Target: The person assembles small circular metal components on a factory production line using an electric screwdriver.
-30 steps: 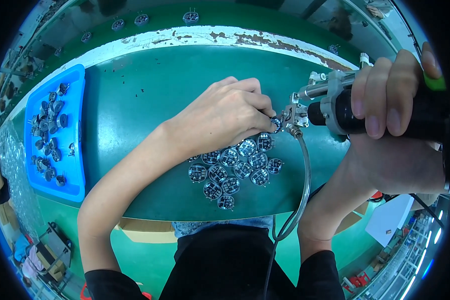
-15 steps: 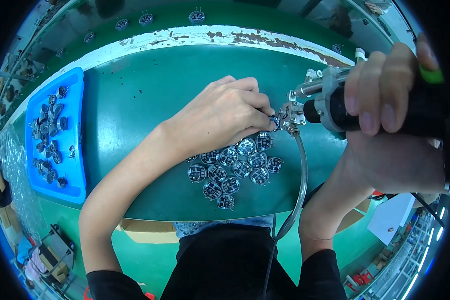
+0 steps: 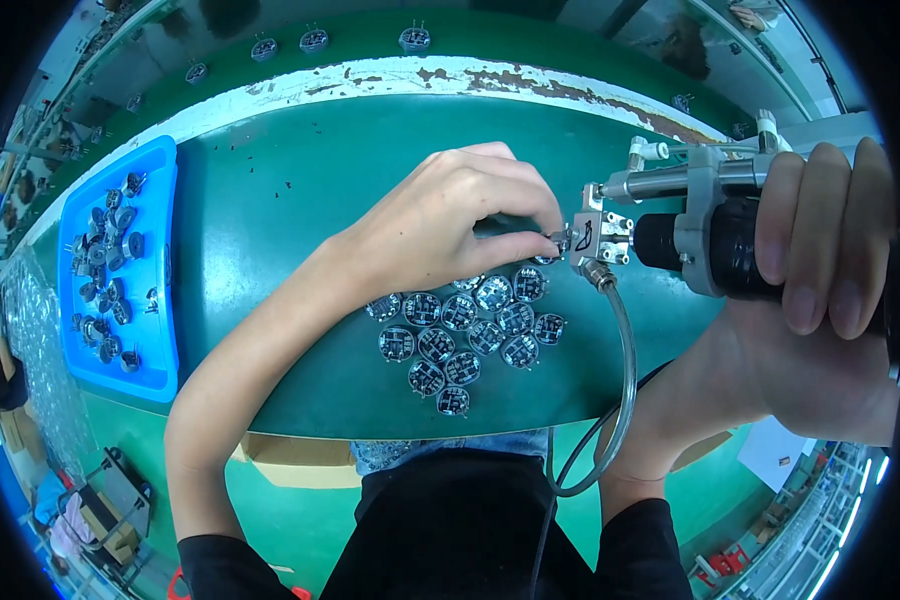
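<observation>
My right hand [image 3: 820, 240] grips a black powered screwdriver [image 3: 655, 241] with a metal head and a clear feed hose [image 3: 625, 370]. It lies across the right of the table, its tip pointing left. My left hand [image 3: 480, 215] reaches in from the left, thumb and fingers pinched together at that tip. What the fingertips hold is too small to make out. A round circuit-board part shows partly beneath the thumb. Several more round parts with dark boards and pins, such as this one [image 3: 485, 338], lie grouped on the green table just nearer to me.
At the left stands a blue tray [image 3: 173, 290] with several round motor-like parts in it. Beyond the table's chipped white edge [image 3: 390, 75], a green belt [image 3: 360, 42] carries spaced round parts. Small dark bits lie at the far left of the table.
The screwdriver and my right hand have shifted right and a little nearer, and the hose hangs farther right. My left thumb has straightened toward the tip. Parts on the belt have moved right.
</observation>
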The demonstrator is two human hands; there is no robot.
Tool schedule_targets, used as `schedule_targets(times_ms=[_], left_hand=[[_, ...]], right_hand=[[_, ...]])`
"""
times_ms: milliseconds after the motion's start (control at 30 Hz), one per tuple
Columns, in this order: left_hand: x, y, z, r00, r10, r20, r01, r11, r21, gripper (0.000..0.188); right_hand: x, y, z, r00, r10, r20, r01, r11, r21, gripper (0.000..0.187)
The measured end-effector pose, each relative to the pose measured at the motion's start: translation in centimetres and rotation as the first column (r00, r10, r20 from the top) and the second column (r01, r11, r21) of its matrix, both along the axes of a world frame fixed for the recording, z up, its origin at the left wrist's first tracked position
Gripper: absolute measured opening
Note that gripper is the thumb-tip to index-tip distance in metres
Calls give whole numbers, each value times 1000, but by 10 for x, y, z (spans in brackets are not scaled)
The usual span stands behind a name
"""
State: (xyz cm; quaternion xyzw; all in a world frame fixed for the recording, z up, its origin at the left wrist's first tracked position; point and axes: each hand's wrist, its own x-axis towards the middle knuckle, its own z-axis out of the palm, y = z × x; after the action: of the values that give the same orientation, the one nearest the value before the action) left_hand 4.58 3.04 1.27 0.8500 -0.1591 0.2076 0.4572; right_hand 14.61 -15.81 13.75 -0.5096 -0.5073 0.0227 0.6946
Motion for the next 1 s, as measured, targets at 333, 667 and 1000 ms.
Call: schedule_targets(times_ms=[333, 667, 1000], left_hand=[[-5, 45, 3, 994, 104, 38, -111, 931, 347, 16], [10, 17, -4, 987, -46, -151, 85, 962, 260, 28], [19, 6, -8, 990, -26, -139, 60, 967, 248, 40]], right_hand=[[32, -24, 6, 1000, -9, -8, 9, 1000, 23, 36], [14, -9, 6, 1000, -2, -21, 2, 1000, 20, 37], [15, -24, 5, 999, 9, -44, -10, 1000, -7, 38]])
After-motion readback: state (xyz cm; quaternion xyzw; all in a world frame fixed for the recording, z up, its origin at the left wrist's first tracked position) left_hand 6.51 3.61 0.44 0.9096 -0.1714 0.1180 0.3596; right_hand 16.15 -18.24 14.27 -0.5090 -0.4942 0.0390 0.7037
